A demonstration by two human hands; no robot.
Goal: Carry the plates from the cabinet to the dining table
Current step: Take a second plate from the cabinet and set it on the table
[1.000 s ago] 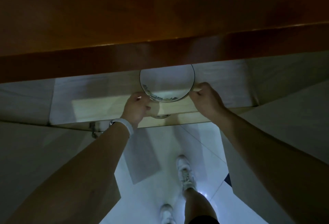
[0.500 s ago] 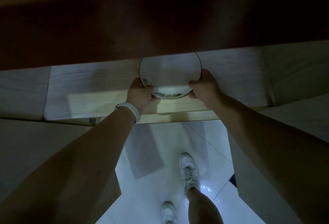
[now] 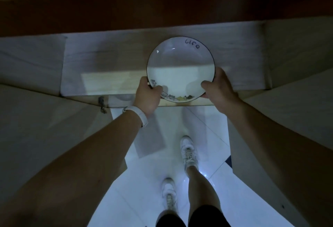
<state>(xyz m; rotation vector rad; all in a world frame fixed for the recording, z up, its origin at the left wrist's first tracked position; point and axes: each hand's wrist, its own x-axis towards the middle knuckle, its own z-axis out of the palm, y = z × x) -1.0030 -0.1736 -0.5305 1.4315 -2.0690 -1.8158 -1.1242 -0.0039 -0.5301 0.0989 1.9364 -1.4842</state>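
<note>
Plate (image 3: 180, 68) hung level over the front edge of the cabinet shelf (image 3: 108, 68), left hand (image 3: 148, 94) and right hand (image 3: 217, 87) gripping opposite rims. We judged the retrieval step under way; the next move called for turning toward the dining table, unseen here.

Plate (image 3: 180, 64), white with dark rim, upper centre of frame: handwritten-style word "life" in dark script on the inner far edge. No other legible text.

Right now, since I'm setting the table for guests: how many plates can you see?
1: the plate, gripped by the left hand and right hand at the cabinet. Others may be hidden.
</note>
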